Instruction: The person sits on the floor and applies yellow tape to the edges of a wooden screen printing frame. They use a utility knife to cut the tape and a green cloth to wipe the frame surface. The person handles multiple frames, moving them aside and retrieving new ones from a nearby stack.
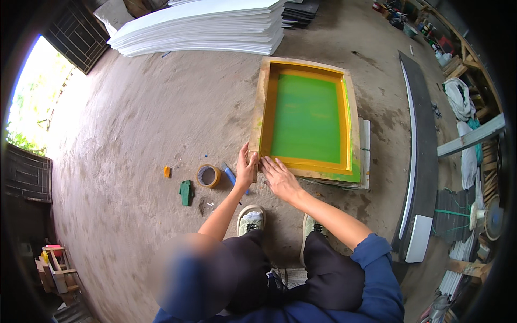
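A wooden printing screen frame (262, 102) with green mesh (307, 118) lies tilted in front of me. Brown tape (307, 164) lines its inner edges. My left hand (246, 166) grips the near left corner, thumb and fingers around the wood. My right hand (282, 180) lies over the near rail, fingers stretched against the taped inside corner. Left of my hands, a roll of brown tape (216, 180) rests on the floor beside a blue tool (229, 173), partly hidden by my left arm. A dark green piece (186, 192) and a small orange piece (167, 171) lie farther left.
White sheets (204, 29) are stacked at the far side. Pale boards (365, 156) sit under the frame's right side. To the right lies a long dark panel (423, 156) with a white block (419, 239); wood and bags crowd the right edge. My shoes (251, 218) stand close to the frame.
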Tool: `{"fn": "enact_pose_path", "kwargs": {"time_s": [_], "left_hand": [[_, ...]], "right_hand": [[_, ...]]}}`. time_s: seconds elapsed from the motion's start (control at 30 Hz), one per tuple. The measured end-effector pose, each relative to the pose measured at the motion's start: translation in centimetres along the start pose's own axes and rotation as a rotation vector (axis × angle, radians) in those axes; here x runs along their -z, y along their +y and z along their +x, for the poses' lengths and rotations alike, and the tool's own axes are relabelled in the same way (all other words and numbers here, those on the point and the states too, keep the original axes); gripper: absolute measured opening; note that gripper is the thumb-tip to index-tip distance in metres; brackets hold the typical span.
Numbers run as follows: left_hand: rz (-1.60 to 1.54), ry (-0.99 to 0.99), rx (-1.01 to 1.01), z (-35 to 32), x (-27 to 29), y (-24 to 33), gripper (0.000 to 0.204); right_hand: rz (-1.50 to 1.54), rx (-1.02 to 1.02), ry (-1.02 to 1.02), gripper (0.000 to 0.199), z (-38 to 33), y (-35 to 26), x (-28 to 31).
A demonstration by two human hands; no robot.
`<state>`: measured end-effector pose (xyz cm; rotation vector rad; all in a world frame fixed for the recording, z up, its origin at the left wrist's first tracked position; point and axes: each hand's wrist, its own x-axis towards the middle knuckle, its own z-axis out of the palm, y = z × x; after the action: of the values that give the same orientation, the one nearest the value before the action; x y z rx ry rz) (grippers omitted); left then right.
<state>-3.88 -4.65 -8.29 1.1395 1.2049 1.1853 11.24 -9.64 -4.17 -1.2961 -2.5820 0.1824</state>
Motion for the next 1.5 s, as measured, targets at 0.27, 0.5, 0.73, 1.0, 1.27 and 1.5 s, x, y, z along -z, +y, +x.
{"fn": "enact_pose_path", "kwargs": {"time_s": [0.27,0.5,0.73,1.0,1.27,1.5], "left_hand": [[0.24,0.015,-0.019,-0.7,-0.3,1.9,0.071],[0.435,0.027,-0.116,-0.7,0.1,2.2,0.077],[0.572,0.016,-0.217,-1.3,-0.1,3.1,0.076],[0.578,0.068,-0.262,-1.3,-0.3,3.5,0.061],[0.631,0.062,-0.173,-1.4,-0.1,3.0,0.049],[0.68,0.11,-0.214,-1.1,-0.1,2.8,0.048]], "right_hand": [[0.046,0.036,-0.052,0.056,-2.6,1.0,0.6],[0.035,-0.069,-0.018,0.053,-7.6,3.7,2.9],[-0.01,-0.319,0.024,0.05,-14.7,7.1,5.6],[-0.139,-0.513,0.075,0.044,-18.2,9.1,6.7],[-0.165,-0.33,0.168,0.041,-12.8,7.1,4.0],[-0.099,-0.449,0.234,0.034,-16.4,11.3,5.8]]}}
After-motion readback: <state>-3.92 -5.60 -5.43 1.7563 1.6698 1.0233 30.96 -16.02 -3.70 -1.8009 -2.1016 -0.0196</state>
